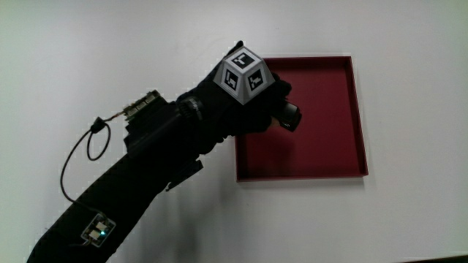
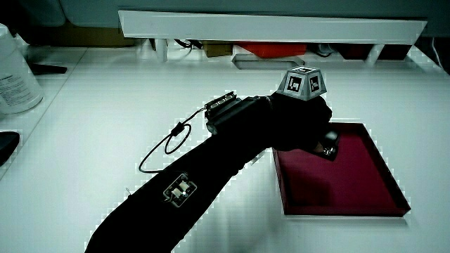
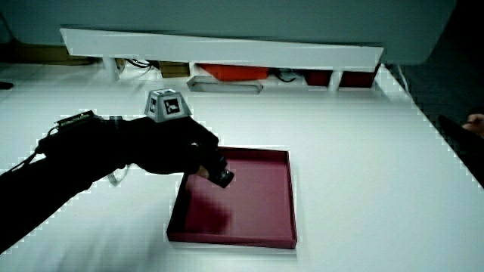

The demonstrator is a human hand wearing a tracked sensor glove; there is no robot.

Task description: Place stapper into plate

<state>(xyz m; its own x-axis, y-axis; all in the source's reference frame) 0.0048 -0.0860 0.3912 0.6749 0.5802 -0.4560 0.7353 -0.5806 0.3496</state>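
A square dark red plate (image 1: 344, 139) with a raised rim lies flat on the white table; it shows in both side views (image 2: 365, 183) (image 3: 265, 204). The black-gloved hand (image 1: 252, 102) hovers over the plate's edge, a patterned cube (image 1: 243, 73) on its back. Its fingers are curled around a small dark stapler (image 1: 289, 115), whose end sticks out past the fingers above the plate's floor. The stapler (image 2: 329, 140) (image 3: 222, 176) is held in the air, above the plate and apart from it. Most of the stapler is hidden inside the glove.
A low white partition (image 2: 281, 28) (image 3: 227, 49) runs along the table where it is farthest from the person. A white bottle (image 2: 14, 74) stands near the table's edge in a side view. Wires and small boards ride on the forearm (image 1: 131, 183).
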